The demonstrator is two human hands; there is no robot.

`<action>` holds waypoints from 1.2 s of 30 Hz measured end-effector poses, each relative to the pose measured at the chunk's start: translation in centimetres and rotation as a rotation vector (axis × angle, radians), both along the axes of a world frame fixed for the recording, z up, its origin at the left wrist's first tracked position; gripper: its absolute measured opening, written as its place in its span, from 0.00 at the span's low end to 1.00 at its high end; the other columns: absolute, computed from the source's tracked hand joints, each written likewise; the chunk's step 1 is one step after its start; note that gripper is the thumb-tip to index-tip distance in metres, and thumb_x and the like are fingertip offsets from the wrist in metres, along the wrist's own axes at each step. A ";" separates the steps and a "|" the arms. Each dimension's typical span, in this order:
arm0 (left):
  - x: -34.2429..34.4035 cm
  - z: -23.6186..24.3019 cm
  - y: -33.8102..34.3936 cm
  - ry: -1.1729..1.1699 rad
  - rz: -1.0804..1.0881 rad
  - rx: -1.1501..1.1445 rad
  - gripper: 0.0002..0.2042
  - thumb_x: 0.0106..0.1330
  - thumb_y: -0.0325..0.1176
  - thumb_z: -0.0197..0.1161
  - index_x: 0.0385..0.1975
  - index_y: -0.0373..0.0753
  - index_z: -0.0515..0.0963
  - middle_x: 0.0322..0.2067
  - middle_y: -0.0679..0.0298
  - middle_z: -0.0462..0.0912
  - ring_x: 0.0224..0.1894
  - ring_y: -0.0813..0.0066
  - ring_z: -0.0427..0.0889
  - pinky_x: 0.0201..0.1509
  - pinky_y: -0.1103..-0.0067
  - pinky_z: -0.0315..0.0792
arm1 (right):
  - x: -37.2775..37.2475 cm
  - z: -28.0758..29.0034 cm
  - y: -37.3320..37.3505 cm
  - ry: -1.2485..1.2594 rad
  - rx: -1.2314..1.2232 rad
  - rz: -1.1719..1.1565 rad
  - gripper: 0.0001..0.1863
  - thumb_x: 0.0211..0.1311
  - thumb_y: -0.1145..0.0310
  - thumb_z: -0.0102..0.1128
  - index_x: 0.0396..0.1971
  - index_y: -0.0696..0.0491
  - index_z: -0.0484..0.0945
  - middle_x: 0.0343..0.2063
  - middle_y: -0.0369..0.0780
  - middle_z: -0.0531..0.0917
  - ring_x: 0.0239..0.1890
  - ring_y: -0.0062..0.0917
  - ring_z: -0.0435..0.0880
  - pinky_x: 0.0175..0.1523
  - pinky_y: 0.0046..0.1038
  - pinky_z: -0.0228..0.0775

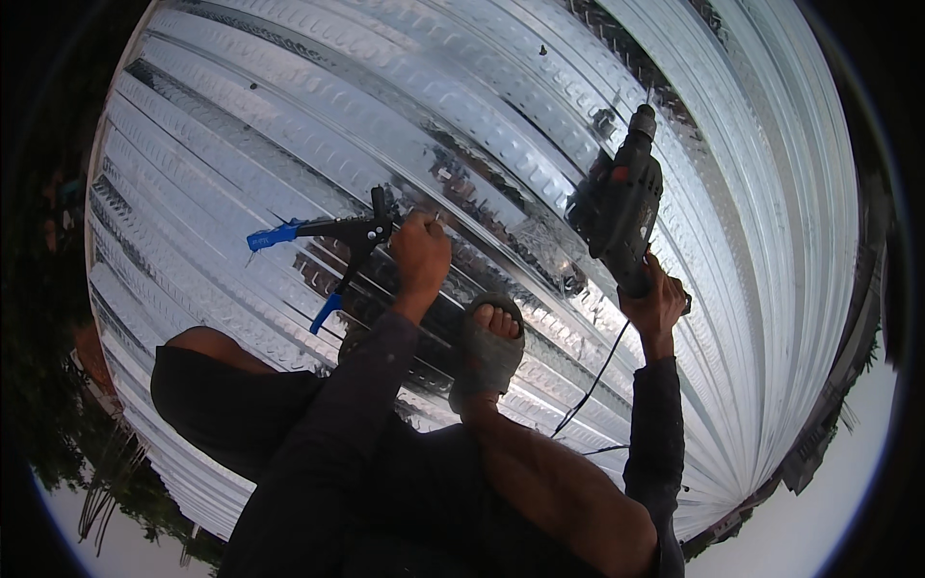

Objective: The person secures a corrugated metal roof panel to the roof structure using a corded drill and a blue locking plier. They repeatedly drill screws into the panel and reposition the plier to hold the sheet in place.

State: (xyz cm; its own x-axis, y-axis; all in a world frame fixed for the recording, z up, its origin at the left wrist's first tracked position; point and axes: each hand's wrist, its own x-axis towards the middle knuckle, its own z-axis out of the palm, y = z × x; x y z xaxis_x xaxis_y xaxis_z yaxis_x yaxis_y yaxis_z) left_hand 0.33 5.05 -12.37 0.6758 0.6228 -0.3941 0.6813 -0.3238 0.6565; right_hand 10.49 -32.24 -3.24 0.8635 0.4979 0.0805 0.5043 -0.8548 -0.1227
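My right hand (655, 297) grips a dark corded power drill (631, 197) at its rear end. Its chuck and thin bit point away from me, over the ribbed metal sheets (318, 116). My left hand (421, 255) is closed, and a small silvery pin, perhaps a rivet (438, 217), sticks out between its fingertips. Just left of that hand is a hand riveter (366, 231), black with blue grip ends, its two handles spread apart. Whether the riveter touches the hand is hard to tell.
Shiny corrugated sheeting spreads all around, with raised ribs. The drill's black cord (595, 383) runs back beside my leg. My sandalled foot (489, 352) stands on the sheets between my arms. Trees (58, 424) show past the left edge.
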 end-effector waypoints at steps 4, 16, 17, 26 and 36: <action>0.9 0.9 0.5 0.104 -0.054 -0.003 0.11 0.69 0.32 0.62 0.33 0.28 0.84 0.21 0.53 0.86 0.25 0.61 0.89 0.38 0.66 0.80 | 0.0 0.1 0.0 0.000 0.007 0.015 0.38 0.40 0.70 0.75 0.59 0.53 0.78 0.30 0.39 0.90 0.31 0.32 0.90 0.42 0.34 0.78; 3.0 2.6 1.4 0.137 -0.294 0.062 0.13 0.65 0.27 0.66 0.43 0.30 0.71 0.32 0.39 0.84 0.40 0.35 0.85 0.43 0.55 0.77 | 0.2 0.1 0.4 0.024 0.045 0.004 0.37 0.40 0.68 0.77 0.58 0.52 0.79 0.31 0.37 0.90 0.31 0.31 0.89 0.41 0.33 0.77; 2.6 2.3 1.2 0.096 -0.284 0.074 0.14 0.65 0.26 0.66 0.45 0.30 0.70 0.32 0.38 0.84 0.40 0.34 0.85 0.43 0.54 0.77 | 0.1 -0.2 0.3 0.022 0.061 0.006 0.37 0.40 0.68 0.77 0.58 0.52 0.79 0.32 0.37 0.90 0.31 0.31 0.89 0.41 0.33 0.77; 2.6 3.4 0.1 0.053 -0.372 0.135 0.24 0.62 0.21 0.64 0.55 0.32 0.59 0.35 0.34 0.83 0.41 0.30 0.83 0.46 0.50 0.76 | 0.4 0.2 0.7 0.000 0.048 0.019 0.30 0.49 0.61 0.76 0.55 0.50 0.79 0.26 0.35 0.85 0.28 0.30 0.85 0.37 0.36 0.72; 4.2 4.6 1.4 0.151 -0.499 0.024 0.28 0.62 0.21 0.60 0.62 0.34 0.58 0.37 0.34 0.83 0.43 0.29 0.82 0.49 0.49 0.76 | -0.3 0.2 2.1 -0.005 -0.126 -0.026 0.26 0.53 0.64 0.72 0.54 0.53 0.80 0.27 0.39 0.80 0.34 0.33 0.83 0.40 0.37 0.69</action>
